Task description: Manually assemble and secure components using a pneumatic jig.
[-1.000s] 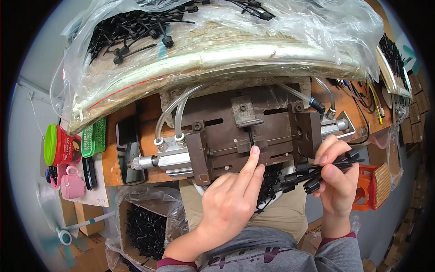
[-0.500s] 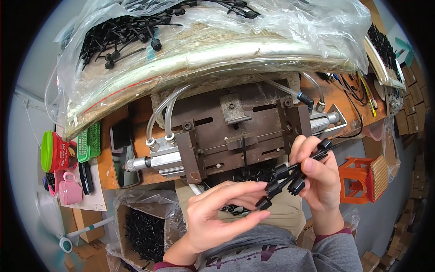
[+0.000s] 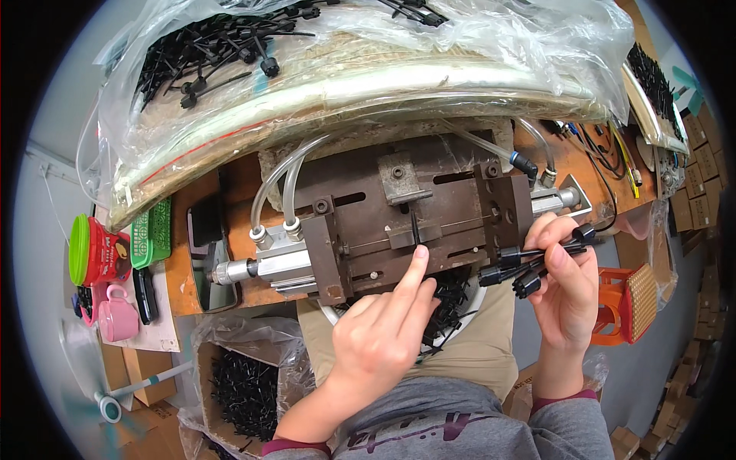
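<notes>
My right hand (image 3: pixel 563 284) is closed round a bunch of black plastic stems with ribbed caps (image 3: pixel 526 267); their capped ends point left. My left hand (image 3: pixel 383 330) holds nothing. Its index finger is stretched out, the tip touching or just in front of the lower end of a single black stem (image 3: pixel 415 224). That stem sits in the middle of a brown metal fixture (image 3: pixel 360 264), below a small metal block (image 3: pixel 402 180). Below the fixture, a round white-rimmed container with many black stems (image 3: pixel 452 307) shows partly behind my left hand.
Silver air cylinders (image 3: pixel 284 268) with clear hoses flank the fixture. Behind it, plastic sheeting (image 3: pixel 368 84) bears a heap of black capped stems (image 3: pixel 222 54). A lined carton of black pieces (image 3: pixel 244 391) stands lower left. An orange stool (image 3: pixel 609 307) is at the right, a pink cup (image 3: pixel 118 316) far left.
My left hand has moved up from beside the bunch to the fixture, its index finger now extended. My right hand has shifted slightly right with the bunch. The fixture's stem sits farther up.
</notes>
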`<state>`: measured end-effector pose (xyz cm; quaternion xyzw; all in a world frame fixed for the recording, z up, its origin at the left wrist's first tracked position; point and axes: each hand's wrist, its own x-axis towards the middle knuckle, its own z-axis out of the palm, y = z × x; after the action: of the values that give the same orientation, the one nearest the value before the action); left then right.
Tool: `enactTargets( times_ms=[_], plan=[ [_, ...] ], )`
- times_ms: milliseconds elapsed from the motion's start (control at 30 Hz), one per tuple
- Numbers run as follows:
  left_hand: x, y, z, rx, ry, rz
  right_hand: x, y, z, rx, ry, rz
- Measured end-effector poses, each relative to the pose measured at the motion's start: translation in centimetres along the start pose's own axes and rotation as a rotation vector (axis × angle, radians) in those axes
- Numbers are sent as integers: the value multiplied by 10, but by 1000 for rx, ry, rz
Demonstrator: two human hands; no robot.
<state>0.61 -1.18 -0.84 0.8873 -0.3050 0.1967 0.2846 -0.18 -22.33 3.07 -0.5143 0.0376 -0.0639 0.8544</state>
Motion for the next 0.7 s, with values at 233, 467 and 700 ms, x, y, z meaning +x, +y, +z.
enactTargets(
  times_ms=[233, 467, 700],
  plan=[
    [9, -1, -2, 35, -43, -49, -2, -2, 0, 31, -55, 109],
    [15, 3, -20, -544, -5, 75, -5, 1, 12, 46, -115, 309],
    [8, 6, -31, -546, -52, 139, -5, 2, 11, 93, -249, 533]
  ],
)
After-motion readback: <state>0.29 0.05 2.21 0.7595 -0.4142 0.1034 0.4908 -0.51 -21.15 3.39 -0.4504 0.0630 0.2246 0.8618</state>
